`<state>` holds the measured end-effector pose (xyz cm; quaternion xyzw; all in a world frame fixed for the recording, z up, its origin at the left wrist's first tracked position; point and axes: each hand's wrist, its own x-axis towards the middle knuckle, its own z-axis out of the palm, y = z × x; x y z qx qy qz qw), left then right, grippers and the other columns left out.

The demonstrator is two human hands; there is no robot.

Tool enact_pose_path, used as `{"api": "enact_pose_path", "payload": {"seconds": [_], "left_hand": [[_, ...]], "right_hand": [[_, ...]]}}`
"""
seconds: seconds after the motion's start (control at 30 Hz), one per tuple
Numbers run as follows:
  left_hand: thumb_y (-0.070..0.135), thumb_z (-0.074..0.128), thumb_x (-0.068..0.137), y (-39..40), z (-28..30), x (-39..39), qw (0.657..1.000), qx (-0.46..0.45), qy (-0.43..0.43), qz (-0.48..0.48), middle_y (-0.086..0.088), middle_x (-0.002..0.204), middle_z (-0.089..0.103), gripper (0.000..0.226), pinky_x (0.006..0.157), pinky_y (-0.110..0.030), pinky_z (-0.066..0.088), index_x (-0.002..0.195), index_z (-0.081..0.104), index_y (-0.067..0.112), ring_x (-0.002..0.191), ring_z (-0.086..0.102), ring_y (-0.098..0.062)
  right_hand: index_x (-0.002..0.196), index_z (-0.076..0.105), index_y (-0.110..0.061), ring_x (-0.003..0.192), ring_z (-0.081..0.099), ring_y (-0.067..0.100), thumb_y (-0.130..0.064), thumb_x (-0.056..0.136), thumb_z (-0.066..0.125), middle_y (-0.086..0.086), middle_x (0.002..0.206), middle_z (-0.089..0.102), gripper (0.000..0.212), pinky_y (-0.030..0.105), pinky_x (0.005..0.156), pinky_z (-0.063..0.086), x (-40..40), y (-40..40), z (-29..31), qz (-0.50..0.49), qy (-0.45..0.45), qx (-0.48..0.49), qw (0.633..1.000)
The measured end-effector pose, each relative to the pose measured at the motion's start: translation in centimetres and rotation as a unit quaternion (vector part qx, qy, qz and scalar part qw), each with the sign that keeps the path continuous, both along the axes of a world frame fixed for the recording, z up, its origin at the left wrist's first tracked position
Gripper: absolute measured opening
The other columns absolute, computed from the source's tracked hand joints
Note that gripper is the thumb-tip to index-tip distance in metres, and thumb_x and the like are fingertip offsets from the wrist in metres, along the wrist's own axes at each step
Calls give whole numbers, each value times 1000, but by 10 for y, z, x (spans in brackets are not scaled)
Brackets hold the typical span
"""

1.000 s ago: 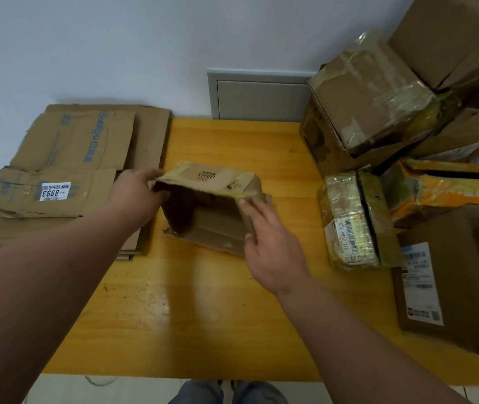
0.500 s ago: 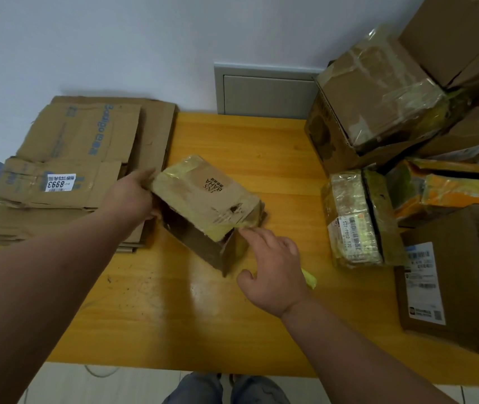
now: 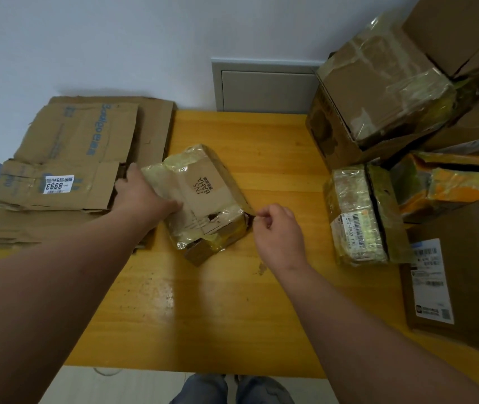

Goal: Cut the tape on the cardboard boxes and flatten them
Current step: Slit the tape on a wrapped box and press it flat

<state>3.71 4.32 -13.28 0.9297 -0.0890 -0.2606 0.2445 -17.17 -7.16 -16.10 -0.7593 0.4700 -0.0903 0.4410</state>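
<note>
Small taped cardboard box (image 3: 203, 199) lying tilted mid-table, beside flattened stack (image 3: 72, 170).

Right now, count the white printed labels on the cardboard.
3: the 8993 label on the flattened stack at left, a barcode label on the small taped box at right, a long label on the brown box front right. Others may be hidden.
</note>
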Motion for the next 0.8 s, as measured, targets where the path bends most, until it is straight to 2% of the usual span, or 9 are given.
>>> {"api": "enact_pose_path", "payload": {"seconds": [0.13, 0.2, 0.3, 0.4, 0.47, 0.57, 0.63, 0.7, 0.8], "left_hand": [[14, 84, 74, 0, -3, -1, 981, -90, 137, 101, -10, 118, 58, 83, 68, -40, 57, 141, 36, 20, 97, 62, -29], [8, 80, 76, -3, -4, -2, 979, -117, 144, 87, -8, 116, 61, 68, 65, -38, 57, 133, 46, 21, 96, 64, -27], [6, 78, 78, -12, -2, 3, 984, -137, 104, 55, -2, 117, 60, 75, 74, -45, 60, 141, 43, 29, 105, 62, -28], [6, 75, 82, -18, -1, 8, 983, -143, 108, 32, 1, 116, 56, 84, 58, -36, 57, 147, 34, 39, 102, 61, -26], [8, 73, 83, -19, -1, 12, 983, -133, 123, 28, -1, 117, 56, 86, 54, -36, 56, 148, 30, 43, 99, 61, -26], [12, 73, 85, -21, -3, 17, 987, -114, 109, -13, -2, 120, 59, 85, 60, -40, 58, 148, 29, 46, 100, 62, -26], [14, 74, 85, -26, -3, 20, 991, -106, 75, -44, -2, 124, 59, 84, 63, -36, 57, 150, 28, 43, 98, 60, -22], [21, 73, 86, -32, 0, 21, 993, -62, 19, -97, -6, 130, 57, 81, 66, -33, 55, 151, 28, 38, 98, 58, -22], [36, 68, 88, -42, 6, 19, 954, 103, -150, -240, -12, 145, 36, 78, 93, -49, 50, 152, 25, 31, 123, 45, -34]], "right_hand": [[129, 57, -22, 90, 51, 8, -41, 99, 49, -2, 122, 47, 37, 20, 74, 38, 22, -8, -6, 54, 38, 96, 993], [135, 54, -20, 106, 52, 16, -48, 96, 49, 1, 130, 48, 48, 25, 84, 38, 27, -10, -8, 43, 36, 128, 990], [139, 49, -22, 115, 52, 20, -54, 91, 54, 1, 136, 51, 58, 32, 88, 40, 30, -18, -10, -2, 27, 216, 976], [142, 44, -20, 119, 53, 24, -49, 85, 66, 2, 137, 53, 68, 38, 94, 43, 33, -29, -8, -41, 12, 307, 951], [141, 44, -17, 114, 56, 23, -42, 82, 73, 3, 131, 56, 70, 37, 93, 46, 36, -33, -7, -51, -3, 330, 943], [132, 48, -18, 96, 59, 15, -33, 77, 81, -2, 114, 61, 66, 28, 71, 47, 43, -33, -4, -37, -19, 336, 941], [121, 53, -15, 86, 62, 12, -24, 72, 85, -1, 107, 65, 59, 24, 59, 47, 47, -34, -3, -57, -27, 343, 937], [108, 60, -13, 80, 67, 13, -13, 71, 86, 2, 102, 71, 45, 22, 56, 51, 51, -37, -2, -74, -50, 333, 939], [97, 57, -25, 85, 67, 17, -6, 74, 79, -3, 97, 69, 38, 25, 65, 53, 58, -38, 4, -28, -48, 219, 974]]}}
